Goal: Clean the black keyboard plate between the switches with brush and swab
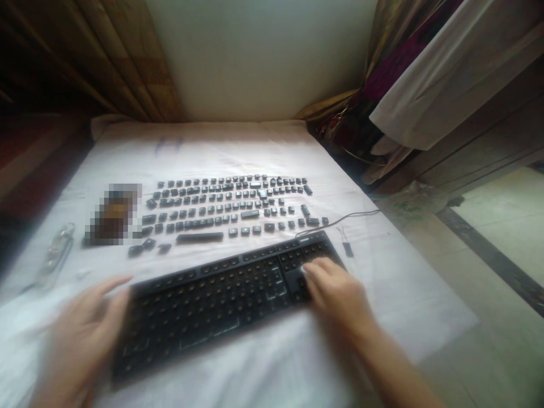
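Observation:
A black keyboard (204, 306) with its keycaps off lies tilted on the white cloth, bare key posts showing across it. My left hand (85, 334) is at its left end, thumb and index finger apart, the thumb close to or touching the edge. Over the right part of the keyboard, my right hand (335, 289) has its fingers pinched together. A small pale spot shows at those fingertips, too blurred to name. Behind the keyboard, loose black keycaps (219, 197) are laid out in rows, with the long spacebar (199, 237) in front.
A pixelated dark item (113, 218) lies left of the keycaps. Farther left is a blurred clear-and-metal object (57, 249). A cable (340, 218) runs off to the right, near a small dark tool (347, 248). Hanging cloth (442, 85) and tiled floor (497, 226) border the right side.

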A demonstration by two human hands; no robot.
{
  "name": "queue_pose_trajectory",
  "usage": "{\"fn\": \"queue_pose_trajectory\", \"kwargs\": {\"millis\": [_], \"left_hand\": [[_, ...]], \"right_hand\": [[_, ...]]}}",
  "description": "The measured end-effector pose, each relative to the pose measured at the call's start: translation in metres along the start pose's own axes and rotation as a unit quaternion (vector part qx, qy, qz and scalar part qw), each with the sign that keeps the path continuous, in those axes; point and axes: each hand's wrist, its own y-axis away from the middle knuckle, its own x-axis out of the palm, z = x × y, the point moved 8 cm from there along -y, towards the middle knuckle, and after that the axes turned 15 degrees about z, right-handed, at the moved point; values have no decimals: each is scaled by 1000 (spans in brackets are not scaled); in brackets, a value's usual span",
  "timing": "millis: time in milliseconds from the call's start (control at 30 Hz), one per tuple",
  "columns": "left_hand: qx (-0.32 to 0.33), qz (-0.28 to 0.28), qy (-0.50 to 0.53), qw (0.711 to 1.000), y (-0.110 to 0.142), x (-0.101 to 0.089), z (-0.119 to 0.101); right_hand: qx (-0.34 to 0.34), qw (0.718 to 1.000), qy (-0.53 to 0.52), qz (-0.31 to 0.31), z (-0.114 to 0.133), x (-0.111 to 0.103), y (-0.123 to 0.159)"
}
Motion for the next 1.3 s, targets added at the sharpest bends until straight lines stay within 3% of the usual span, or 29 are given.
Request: {"fn": "queue_pose_trajectory", "kwargs": {"millis": [167,300,500,700,800,867,1033,1167,1300], "left_hand": [[-25,61,50,997,-8,20,15],[23,55,53,997,-8,24,9],[54,48,3,997,-9,26,8],[55,33,-5,998,-9,26,6],[41,11,14,999,-9,24,5],[36,7,22,999,-10,24,4],[24,17,17,999,-10,24,1],[26,19,13,999,-10,24,1],[24,20,15,999,-11,24,0]], "right_hand": [[-24,1000,-19,4,28,3,-2],[-37,999,-24,17,32,6,-4],[-1,1000,-18,-6,6,1,-5],[-46,998,-51,15,34,5,-3],[-35,998,-48,17,17,0,-5],[-16,999,-46,-10,-7,-9,-9],[73,997,-2,-7,-56,-15,-33],[153,985,33,78,-59,-2,-51],[112,984,38,134,-32,8,-56]]}}
